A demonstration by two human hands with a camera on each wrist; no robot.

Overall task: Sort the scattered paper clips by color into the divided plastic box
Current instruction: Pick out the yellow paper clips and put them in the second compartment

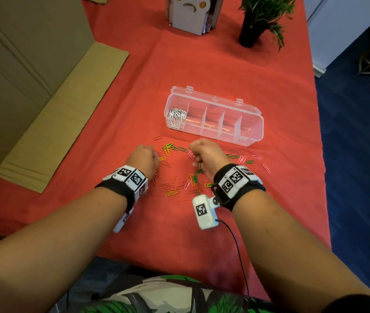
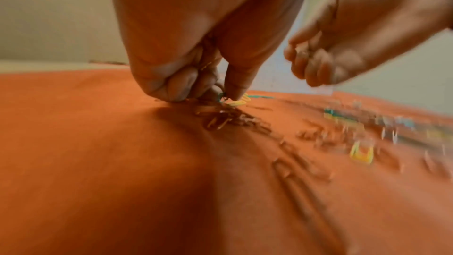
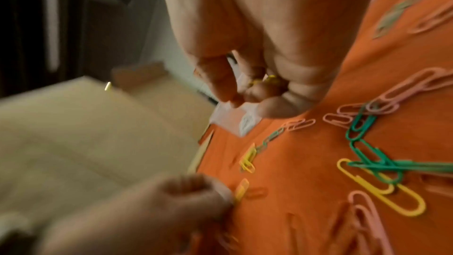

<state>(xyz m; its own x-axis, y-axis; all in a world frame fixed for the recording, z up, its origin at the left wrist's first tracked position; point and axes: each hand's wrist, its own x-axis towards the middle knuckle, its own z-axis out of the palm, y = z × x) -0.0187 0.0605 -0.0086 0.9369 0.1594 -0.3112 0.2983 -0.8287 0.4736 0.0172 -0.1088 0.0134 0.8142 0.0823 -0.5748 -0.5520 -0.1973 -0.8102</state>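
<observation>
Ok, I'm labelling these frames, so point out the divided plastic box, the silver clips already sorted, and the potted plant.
divided plastic box (image 1: pixel 255 128): head view, on its bare right end wall.
silver clips (image 1: pixel 176 115): head view, middle of the pile in the leftmost compartment.
potted plant (image 1: pixel 251 32): head view, on the dark pot.

- Cloth (image 1: pixel 224 64) over the counter: matt red-orange fabric, faintly creased.
- Divided box (image 1: pixel 250 129), frame centre: clear glossy plastic, smooth walls.
- Scattered clips (image 3: pixel 382 187): smooth coloured coating, slight sheen.
- Clips in box (image 1: pixel 176 115), leftmost compartment: bare shiny metal.
- Cardboard (image 1: pixel 62 114), left of frame: matt brown, ribbed.
</observation>
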